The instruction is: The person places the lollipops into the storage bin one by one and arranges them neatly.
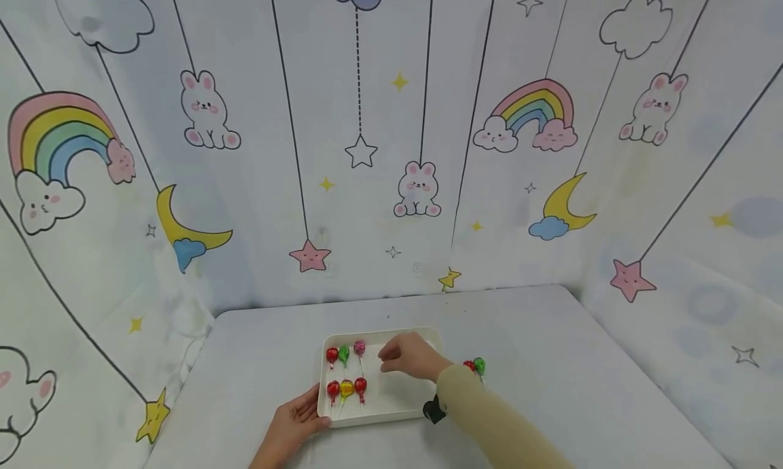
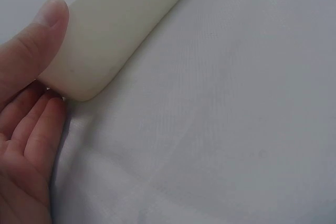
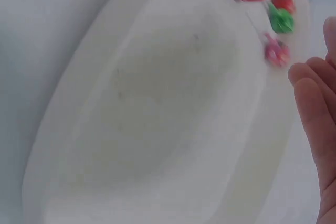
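A white rectangular tray point(image 1: 400, 409) holds several wrapped lollipops in two rows on its left side. The back row has a red lollipop point(image 1: 332, 355), a green lollipop point(image 1: 344, 353) and a pink lollipop point(image 1: 359, 347). In front lie a red lollipop point(image 1: 333, 389), a yellow lollipop point(image 1: 346, 388) and another red lollipop point(image 1: 361, 385). My left hand point(image 1: 296, 420) grips the tray's near left corner, thumb and fingers around its wall point(image 2: 113, 35). Over the tray, right of the pink lollipop, my right hand point(image 1: 411, 355) hovers with bent fingers and nothing visible between them.
Beyond the tray's right side, a red lollipop point(image 1: 469, 365) and a green lollipop point(image 1: 480, 366) lie on the white-covered table point(image 1: 263, 350), partly hidden by the right sleeve point(image 1: 489, 414). Patterned white cloth walls point(image 1: 367, 217) stand behind and on both sides.
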`<action>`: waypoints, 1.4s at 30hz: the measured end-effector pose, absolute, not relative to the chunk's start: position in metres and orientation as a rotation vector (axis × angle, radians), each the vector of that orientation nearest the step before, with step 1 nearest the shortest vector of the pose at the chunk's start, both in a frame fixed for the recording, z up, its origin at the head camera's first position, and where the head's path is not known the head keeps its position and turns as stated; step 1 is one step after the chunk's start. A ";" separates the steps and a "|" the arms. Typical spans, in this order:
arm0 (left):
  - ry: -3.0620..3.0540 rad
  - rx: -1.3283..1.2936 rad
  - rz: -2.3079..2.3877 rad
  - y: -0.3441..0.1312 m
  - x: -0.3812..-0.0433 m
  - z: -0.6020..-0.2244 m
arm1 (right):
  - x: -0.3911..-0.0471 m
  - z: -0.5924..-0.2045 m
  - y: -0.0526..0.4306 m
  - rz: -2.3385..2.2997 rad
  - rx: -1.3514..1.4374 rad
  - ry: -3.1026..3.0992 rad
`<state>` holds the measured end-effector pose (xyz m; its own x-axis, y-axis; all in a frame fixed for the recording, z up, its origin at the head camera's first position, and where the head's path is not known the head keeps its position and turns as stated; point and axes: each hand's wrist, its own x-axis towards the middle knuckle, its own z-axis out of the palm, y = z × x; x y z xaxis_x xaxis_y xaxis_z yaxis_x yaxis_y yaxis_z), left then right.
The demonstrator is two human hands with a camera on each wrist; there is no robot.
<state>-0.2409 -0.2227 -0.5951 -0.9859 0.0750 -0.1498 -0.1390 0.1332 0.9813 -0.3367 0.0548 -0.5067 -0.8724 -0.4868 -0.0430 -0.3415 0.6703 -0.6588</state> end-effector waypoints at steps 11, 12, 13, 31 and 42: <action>2.223 -0.070 1.972 -0.222 -0.242 -0.594 | -0.353 -0.483 0.162 -1.286 -0.595 2.582; 2.222 -0.066 1.970 -0.222 -0.242 -0.594 | -0.355 -0.483 0.173 -1.295 -0.578 2.587; 2.223 -0.069 1.972 -0.222 -0.242 -0.593 | -0.356 -0.483 0.184 -1.299 -0.560 2.599; 2.235 -0.076 1.946 -0.219 -0.238 -0.586 | -0.357 -0.534 0.261 -1.205 -0.240 2.722; 2.268 -0.067 1.944 -0.220 -0.239 -0.588 | -0.357 -0.555 0.248 -1.063 -0.219 2.771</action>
